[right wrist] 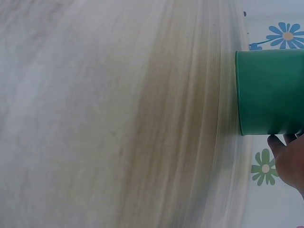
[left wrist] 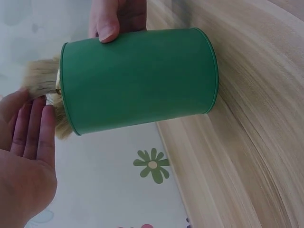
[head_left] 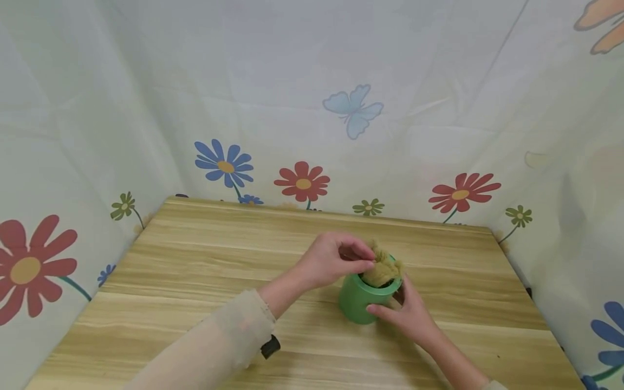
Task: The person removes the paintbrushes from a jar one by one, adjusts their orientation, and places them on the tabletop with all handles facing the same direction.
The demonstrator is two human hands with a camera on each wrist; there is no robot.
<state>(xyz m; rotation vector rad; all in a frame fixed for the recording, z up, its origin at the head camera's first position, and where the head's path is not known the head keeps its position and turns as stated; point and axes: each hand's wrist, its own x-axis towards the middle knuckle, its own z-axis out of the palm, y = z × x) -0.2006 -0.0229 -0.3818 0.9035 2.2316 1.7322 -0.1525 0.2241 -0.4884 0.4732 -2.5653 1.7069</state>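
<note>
A green cylindrical can (head_left: 358, 303) stands on the wooden table, with tan bristle brushes (head_left: 382, 273) poking out of its top. My left hand (head_left: 333, 260) is at the rim and pinches the bristles of one brush (left wrist: 42, 76) between thumb and fingers. A bit of gold-coloured metal shows below those bristles in the left wrist view; the rest is hidden inside the can. My right hand (head_left: 409, 314) grips the can's right side, thumb in front and fingers behind it. In the right wrist view, only part of the right hand (right wrist: 290, 159) shows under the can (right wrist: 270, 92).
Wood-grain tabletop (head_left: 195, 260) spreads around the can. A pale curtain (head_left: 273, 70) printed with flowers and butterflies hangs behind the table and along both sides. A small black object (head_left: 270, 346) shows by the left sleeve.
</note>
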